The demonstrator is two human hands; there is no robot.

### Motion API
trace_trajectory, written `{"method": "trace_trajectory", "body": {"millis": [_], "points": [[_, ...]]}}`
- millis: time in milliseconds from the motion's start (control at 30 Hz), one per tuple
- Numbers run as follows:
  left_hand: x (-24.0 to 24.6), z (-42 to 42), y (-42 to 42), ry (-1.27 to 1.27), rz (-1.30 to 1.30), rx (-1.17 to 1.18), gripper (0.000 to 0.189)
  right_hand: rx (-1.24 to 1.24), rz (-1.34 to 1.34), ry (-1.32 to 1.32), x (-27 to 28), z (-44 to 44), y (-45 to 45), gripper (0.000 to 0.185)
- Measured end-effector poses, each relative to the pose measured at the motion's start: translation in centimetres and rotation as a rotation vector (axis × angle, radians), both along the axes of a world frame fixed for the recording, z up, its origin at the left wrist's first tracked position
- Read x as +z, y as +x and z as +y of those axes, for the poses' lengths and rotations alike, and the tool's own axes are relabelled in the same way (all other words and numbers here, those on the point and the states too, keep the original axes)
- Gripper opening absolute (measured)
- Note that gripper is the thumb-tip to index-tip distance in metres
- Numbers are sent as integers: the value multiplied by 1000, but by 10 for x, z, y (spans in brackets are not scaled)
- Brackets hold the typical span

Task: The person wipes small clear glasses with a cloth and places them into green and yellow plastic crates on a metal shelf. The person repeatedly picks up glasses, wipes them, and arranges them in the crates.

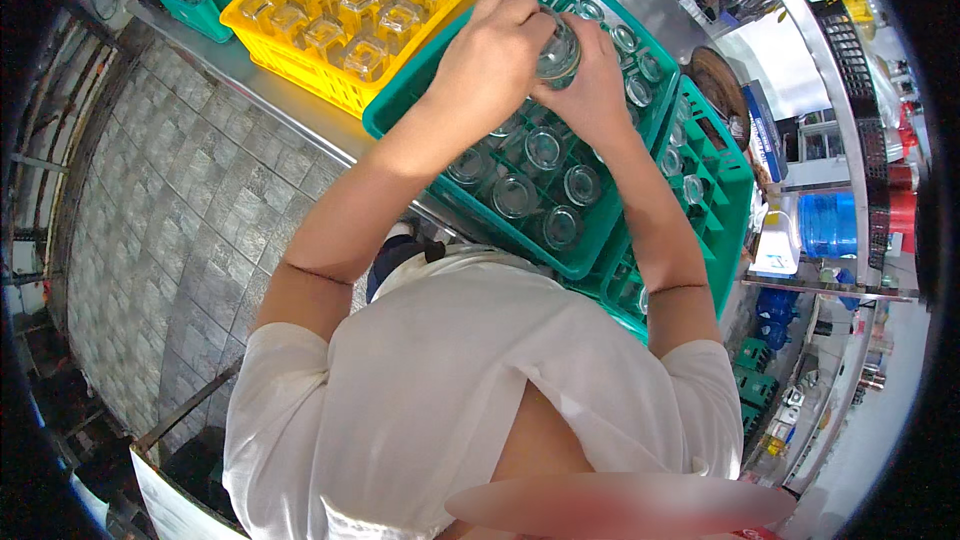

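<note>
Both hands are together over a green plastic crate (382, 106) with dividers. My left hand (499, 52) curls over the near-left side of a clear drinking glass (559, 56), and my right hand (592, 82) grips its other side. The held glass is tilted, partly hidden by my fingers. Several round glasses, among them one glass (514, 195) near the front, stand in the crate's compartments below my forearms. My wrists cover some of the compartments.
A yellow crate (300, 75) of square-based glasses stands left on the metal table (292, 114). A smaller green crate (217, 22) with glasses lies beyond it. To the right, another green crate (727, 199) holds a few glasses. A blue water jug (825, 223) is farther right.
</note>
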State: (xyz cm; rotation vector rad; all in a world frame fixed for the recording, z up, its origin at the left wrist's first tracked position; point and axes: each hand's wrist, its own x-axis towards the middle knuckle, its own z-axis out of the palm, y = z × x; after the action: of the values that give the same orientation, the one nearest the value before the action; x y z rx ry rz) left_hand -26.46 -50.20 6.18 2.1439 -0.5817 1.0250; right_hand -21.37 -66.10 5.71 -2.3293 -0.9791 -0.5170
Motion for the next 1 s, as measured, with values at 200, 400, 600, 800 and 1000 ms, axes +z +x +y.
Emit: {"method": "trace_trajectory", "body": {"millis": [200,400,600,800,1000], "points": [[-12,-1,5,-67,32,-217,33,-22,-98,74,-3,-5,7,67],[-37,44,11,-90,103,143,29,-91,305,255,-9,-8,58,66],[-81,58,-4,-494,329,209,20,-213,653,850,-42,-1,160,80],[-103,63,-3,-713,511,162,19,-461,392,311,-105,11,219,97],[-98,61,0,-581,477,160,19,-494,332,198,-134,30,242,97]]}}
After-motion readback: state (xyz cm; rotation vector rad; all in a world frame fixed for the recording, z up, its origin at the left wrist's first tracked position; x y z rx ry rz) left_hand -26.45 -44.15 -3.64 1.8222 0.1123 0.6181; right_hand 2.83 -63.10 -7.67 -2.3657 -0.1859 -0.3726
